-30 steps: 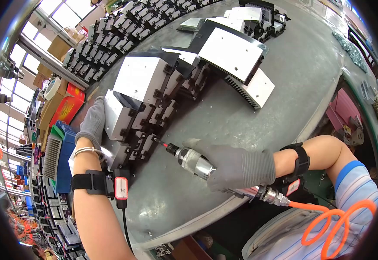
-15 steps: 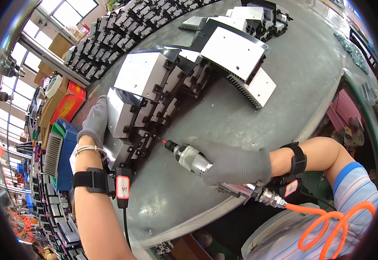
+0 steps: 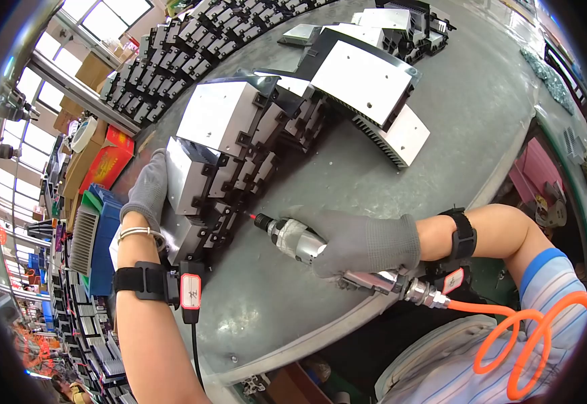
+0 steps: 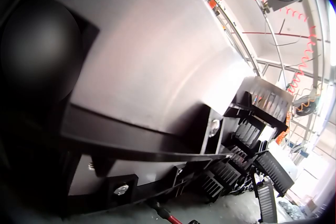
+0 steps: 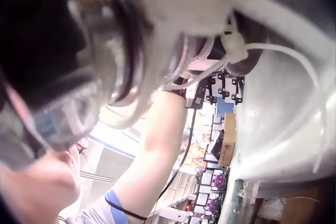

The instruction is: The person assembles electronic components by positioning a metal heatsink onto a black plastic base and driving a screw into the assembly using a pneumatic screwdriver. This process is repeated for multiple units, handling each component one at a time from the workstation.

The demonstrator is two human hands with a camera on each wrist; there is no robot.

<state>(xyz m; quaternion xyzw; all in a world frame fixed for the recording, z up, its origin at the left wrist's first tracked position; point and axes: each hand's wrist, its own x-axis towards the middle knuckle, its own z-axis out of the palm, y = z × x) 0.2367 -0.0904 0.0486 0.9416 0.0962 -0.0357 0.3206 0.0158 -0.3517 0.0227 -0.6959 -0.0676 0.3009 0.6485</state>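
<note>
My gloved left hand (image 3: 148, 185) lies along the outer side of a stack of silver metal housings with black brackets (image 3: 187, 176), its fingers stretched out against it. In the left wrist view, a smooth housing face (image 4: 152, 50) fills much of the frame, with screws in the black brackets (image 4: 122, 189) below. With its fingers wrapped round the body, my gloved right hand (image 3: 367, 244) grips a pneumatic screwdriver (image 3: 296, 239). The red-collared bit points at the brackets low on the stack's near side, its tip close to them. An orange air hose (image 3: 482, 308) runs from its back end.
More finned heat sinks with white plates (image 3: 360, 81) stand behind the stack. Rows of bracketed parts (image 3: 179, 60) line the table's far side. A blue bin (image 3: 107, 242) and a red box (image 3: 112, 158) are at the left. The table's edge (image 3: 293, 340) curves near the body.
My right hand and the screwdriver's back end have risen slightly, while the bit stays near the same brackets. The orange hose has swung. My left hand keeps its place against the stack.
</note>
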